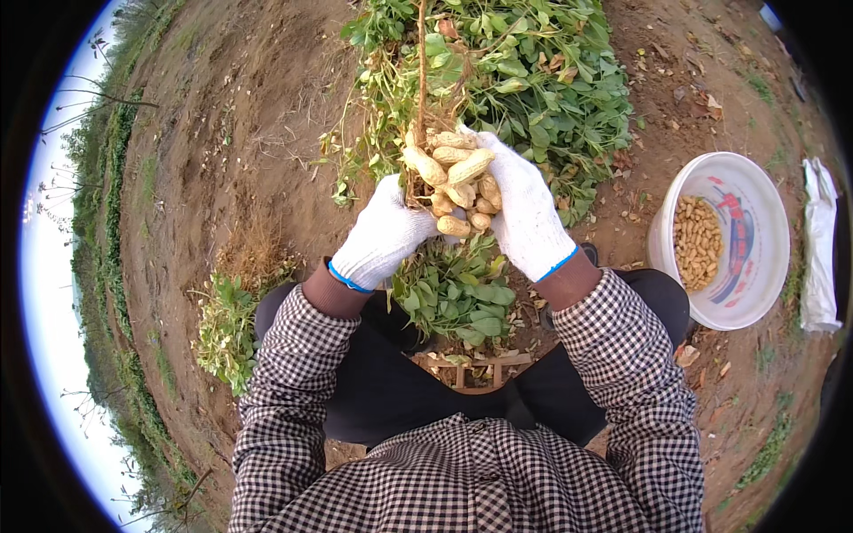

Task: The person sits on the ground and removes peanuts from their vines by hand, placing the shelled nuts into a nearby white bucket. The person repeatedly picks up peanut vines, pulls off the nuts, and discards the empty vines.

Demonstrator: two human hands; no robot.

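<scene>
Both hands wear white knitted gloves with blue cuff edges. Between them is a cluster of peanut pods (456, 173), pale tan, on the roots of a peanut plant whose brown stem (422, 66) rises away from me. My left hand (390, 230) grips the cluster's lower left side, its fingers partly hidden beneath the pods. Against the right side, my right hand (523, 196) is curled around the pods, with fingertips reaching the top of the cluster. Leafy green foliage (453, 293) shows below the hands, between my knees.
A large heap of peanut plants (553, 100) lies ahead on the soil. To the right stands a white plastic bucket (766, 266) with loose peanut pods (696, 243) inside. A white sack (820, 246) lies beyond it. Pulled plants (230, 320) rest by my left knee, and a wooden stool (496, 370) is beneath me.
</scene>
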